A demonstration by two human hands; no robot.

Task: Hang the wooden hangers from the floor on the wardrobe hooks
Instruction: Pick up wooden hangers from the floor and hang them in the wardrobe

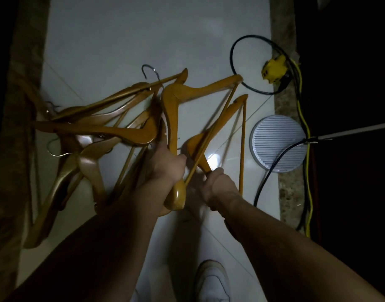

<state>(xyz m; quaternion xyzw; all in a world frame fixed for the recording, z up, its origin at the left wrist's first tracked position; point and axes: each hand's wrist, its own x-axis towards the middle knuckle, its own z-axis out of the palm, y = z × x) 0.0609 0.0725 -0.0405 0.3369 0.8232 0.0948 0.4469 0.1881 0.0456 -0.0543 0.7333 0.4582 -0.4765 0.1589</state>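
Several wooden hangers (95,129) with metal hooks lie in a tangled pile on the pale tiled floor (122,40), left of centre. My left hand (165,164) is closed around the arm of one hanger (173,118), whose other arm points up and right. My right hand (217,182) grips the end of a second hanger (228,118) just to the right. Both held hangers are blurred. No wardrobe or hook for hanging is visible.
A round white ribbed disc (276,142) lies on the floor at right. A yellow plug block (273,68) with black and yellow cables (304,127) runs along the stone strip at right. A white shoe (211,280) shows at the bottom. Dark edges flank both sides.
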